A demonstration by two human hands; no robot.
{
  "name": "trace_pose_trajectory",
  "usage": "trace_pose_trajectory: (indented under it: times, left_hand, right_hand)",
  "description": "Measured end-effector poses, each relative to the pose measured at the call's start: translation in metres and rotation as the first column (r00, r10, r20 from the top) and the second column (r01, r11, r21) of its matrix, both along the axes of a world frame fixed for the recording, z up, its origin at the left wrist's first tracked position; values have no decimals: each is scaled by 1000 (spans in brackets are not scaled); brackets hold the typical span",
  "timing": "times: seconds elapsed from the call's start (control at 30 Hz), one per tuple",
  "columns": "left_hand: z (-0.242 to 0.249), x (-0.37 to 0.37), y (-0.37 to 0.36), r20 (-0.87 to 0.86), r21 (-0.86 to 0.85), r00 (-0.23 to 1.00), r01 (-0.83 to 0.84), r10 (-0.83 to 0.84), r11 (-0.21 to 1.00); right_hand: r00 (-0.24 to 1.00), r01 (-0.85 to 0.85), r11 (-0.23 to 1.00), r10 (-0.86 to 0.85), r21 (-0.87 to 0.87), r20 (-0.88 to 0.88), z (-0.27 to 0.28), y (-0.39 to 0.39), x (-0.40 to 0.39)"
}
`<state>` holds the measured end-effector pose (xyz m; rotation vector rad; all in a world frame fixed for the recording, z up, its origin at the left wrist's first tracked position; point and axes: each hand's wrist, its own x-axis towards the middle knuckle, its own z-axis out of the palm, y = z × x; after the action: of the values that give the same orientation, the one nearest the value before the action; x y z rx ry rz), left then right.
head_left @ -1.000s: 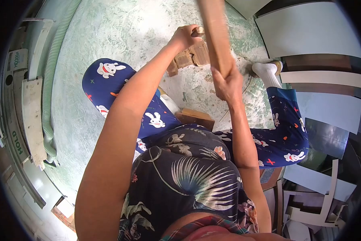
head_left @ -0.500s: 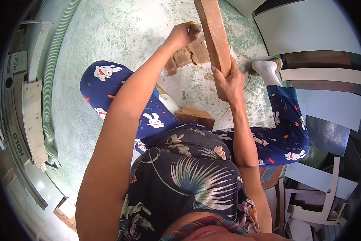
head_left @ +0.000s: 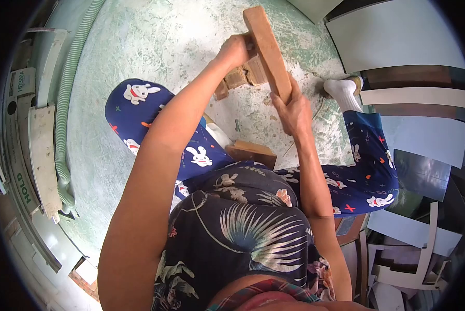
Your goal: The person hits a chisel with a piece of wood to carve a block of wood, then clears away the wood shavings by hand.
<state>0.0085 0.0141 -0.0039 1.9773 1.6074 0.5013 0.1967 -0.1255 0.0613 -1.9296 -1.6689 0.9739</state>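
In the head view, my right hand [head_left: 294,111] is wrapped round the lower end of a long, thick wooden block [head_left: 270,49], raised and slanting up to the left. My left hand [head_left: 235,51] is closed on an upright tool with a round-ended handle; its lower part is hidden. The wooden block overlaps the top of that handle in this view. Below my left hand lies a piece of wood [head_left: 255,71] on the floor, with a dark gap in its face. Its far side is covered by the hand and the block.
Another wooden block [head_left: 250,152] sits between my legs. The floor [head_left: 155,46] is scuffed green and white. A ribbed green hose [head_left: 67,103] runs down the left, beside long boxes and boards [head_left: 43,160]. Stacked panels [head_left: 398,36] line the right, close to my foot [head_left: 341,87].
The wooden block in my right hand has come down, its top end dropping into view and over the tool's handle. My left hand has shifted slightly and stays closed.
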Motion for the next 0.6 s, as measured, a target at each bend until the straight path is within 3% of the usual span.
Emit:
trace_pose_trajectory:
  times: [0.03,0.07,0.17,0.2,0.4,0.5,0.6]
  left_hand:
    - [1,2,-6,-43,1,999,25,-25,1000]
    - [3,2,-10,-9,132,999,47,-46,990]
    - [27,1,-6,-53,-19,999,5,-6,1000]
    - [9,-4,0,60,30,998,-20,18,999]
    - [6,-3,-3,247,9,964,-100,94,995]
    - [8,-2,-5,174,-39,980,-88,93,995]
    - [10,-2,-6,241,-80,964,-98,114,992]
  right_hand:
    - [1000,16,1000,-16,-6,5,1,-4,1]
    - [999,32,1000,-31,-1,12,2,-2,3]
    - [995,90,995,-88,32,-51,12,2,4]
    - [992,101,994,-99,28,-75,13,4,5]
    - [990,86,996,-87,-16,-116,10,6,2]
    - [993,58,998,-56,14,-106,4,3,1]
    - [993,51,999,-51,-3,-106,0,3,0]
